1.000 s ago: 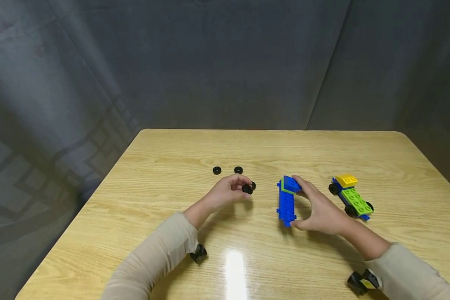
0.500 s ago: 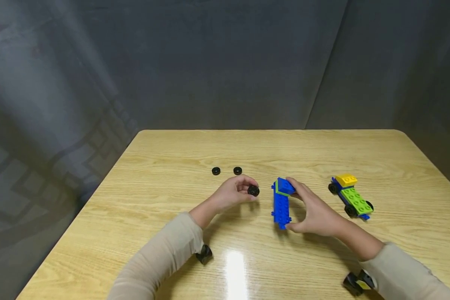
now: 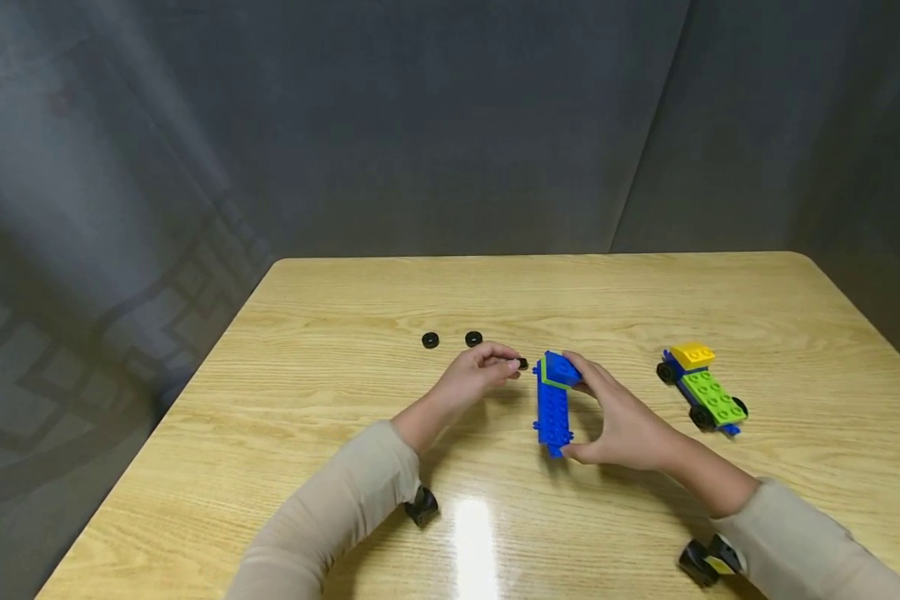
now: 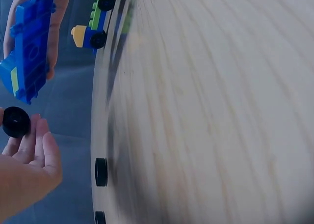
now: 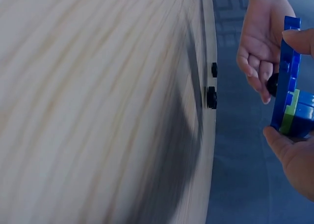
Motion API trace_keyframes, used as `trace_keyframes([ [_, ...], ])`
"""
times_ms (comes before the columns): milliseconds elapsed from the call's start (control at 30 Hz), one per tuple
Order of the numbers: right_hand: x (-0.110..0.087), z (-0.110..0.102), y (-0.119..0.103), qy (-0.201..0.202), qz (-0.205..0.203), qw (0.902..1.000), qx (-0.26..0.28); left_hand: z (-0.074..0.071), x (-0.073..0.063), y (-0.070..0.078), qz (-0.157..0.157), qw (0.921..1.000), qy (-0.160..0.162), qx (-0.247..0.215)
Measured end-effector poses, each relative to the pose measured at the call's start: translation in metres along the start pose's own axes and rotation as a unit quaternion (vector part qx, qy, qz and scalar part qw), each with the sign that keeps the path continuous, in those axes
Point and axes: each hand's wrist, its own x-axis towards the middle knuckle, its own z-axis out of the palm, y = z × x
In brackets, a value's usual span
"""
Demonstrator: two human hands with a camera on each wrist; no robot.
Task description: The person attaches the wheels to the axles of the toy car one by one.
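My left hand (image 3: 471, 381) pinches a small black toy wheel (image 4: 16, 122) between thumb and fingers. Just right of it, my right hand (image 3: 630, 417) grips a blue toy car chassis (image 3: 552, 414) by its two ends, thumb at the near end and fingers at the blue block (image 3: 562, 368). A thin green layer (image 5: 289, 113) lies under that block. Short pegs stick out from the chassis sides, and no wheels show on them. The held wheel is close to the chassis's far left peg; the head view cannot tell whether they touch, but the left wrist view shows a gap.
Two black wheels, a left one (image 3: 431, 340) and a right one (image 3: 474, 338), lie on the wooden table (image 3: 330, 333) beyond my left hand. A wheeled toy car (image 3: 701, 387) with green and yellow bricks stands at the right. Behind the table hangs a grey curtain (image 3: 450, 125).
My left hand has moved right with the wheel and turned it. The right hand has brought the chassis slightly left, so the two are closer together.
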Motion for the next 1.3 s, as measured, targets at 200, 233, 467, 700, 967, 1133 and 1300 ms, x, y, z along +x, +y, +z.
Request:
trace_keyframes([
  [200,0.003,0.001,-0.002,-0.004,0.000,1.0000,0.005,0.006,0.006,-0.003,-0.006,0.9989,0.025,-0.040],
  [233,0.003,0.001,-0.002,-0.005,0.000,1.0000,0.006,0.007,0.006,-0.003,-0.007,0.9987,0.028,-0.041],
  [467,0.005,0.002,-0.003,-0.003,0.003,1.0000,0.001,0.012,0.007,0.000,-0.007,0.9979,0.035,-0.054],
  [700,0.005,0.002,-0.002,0.004,-0.004,1.0000,0.000,0.014,0.007,0.000,-0.001,0.9976,0.031,-0.063],
  [967,0.004,0.003,-0.001,0.007,-0.009,0.9999,-0.009,0.016,0.007,-0.002,0.005,0.9973,0.019,-0.071],
  [1133,0.003,0.003,-0.001,0.008,-0.006,0.9999,-0.014,0.015,0.007,-0.001,0.010,0.9970,0.010,-0.076],
  [1300,0.003,0.004,-0.001,0.002,0.003,0.9998,-0.018,0.012,0.006,-0.002,0.001,0.9978,0.007,-0.066],
])
